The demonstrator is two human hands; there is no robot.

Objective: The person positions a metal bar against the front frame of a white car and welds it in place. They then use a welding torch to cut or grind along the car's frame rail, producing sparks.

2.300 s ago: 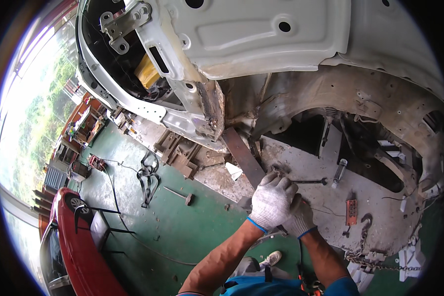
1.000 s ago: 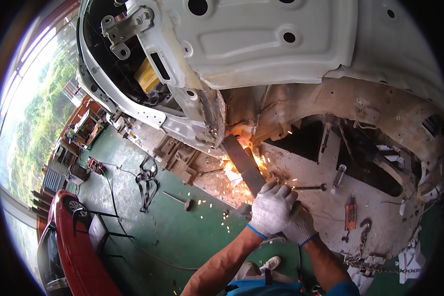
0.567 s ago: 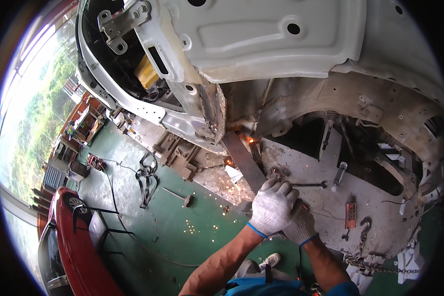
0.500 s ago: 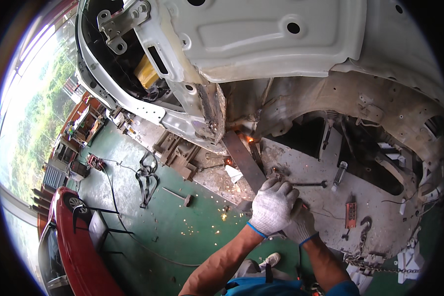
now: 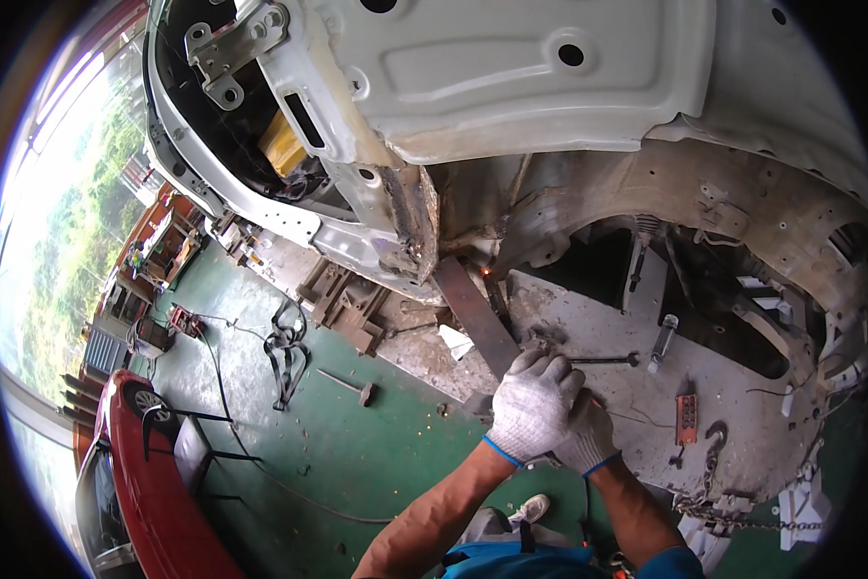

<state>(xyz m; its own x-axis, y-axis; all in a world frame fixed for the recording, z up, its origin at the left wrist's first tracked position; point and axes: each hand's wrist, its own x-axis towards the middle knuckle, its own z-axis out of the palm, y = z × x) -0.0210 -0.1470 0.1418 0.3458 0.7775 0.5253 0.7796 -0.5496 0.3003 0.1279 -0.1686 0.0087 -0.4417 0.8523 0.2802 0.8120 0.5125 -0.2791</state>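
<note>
My left hand (image 5: 531, 407), in a white knit glove with a blue cuff, is closed over the near end of a dark flat metal bar (image 5: 477, 317). The bar slants up and left to the torn, rusty lower edge (image 5: 420, 236) of a pale car body (image 5: 521, 92). Tucked close behind it, my right hand (image 5: 588, 439) wears the same kind of glove; its fingers curl round something mostly hidden by the left hand. Beside the bar's far end is a narrower dark piece (image 5: 497, 297), with a small orange glow (image 5: 487, 273) at its tip.
A wrench (image 5: 605, 361) and a clear bottle-like tube (image 5: 664, 340) lie on the grey platform (image 5: 588, 314). Right of them are an orange-red slotted block (image 5: 685, 418) and a chain hook (image 5: 715, 439). A hammer (image 5: 352, 388) and black straps (image 5: 285, 352) lie on the green floor.
The orange glow has shrunk, and most of the sparks over the floor are gone. Both hands and the bar stay almost where they were.
</note>
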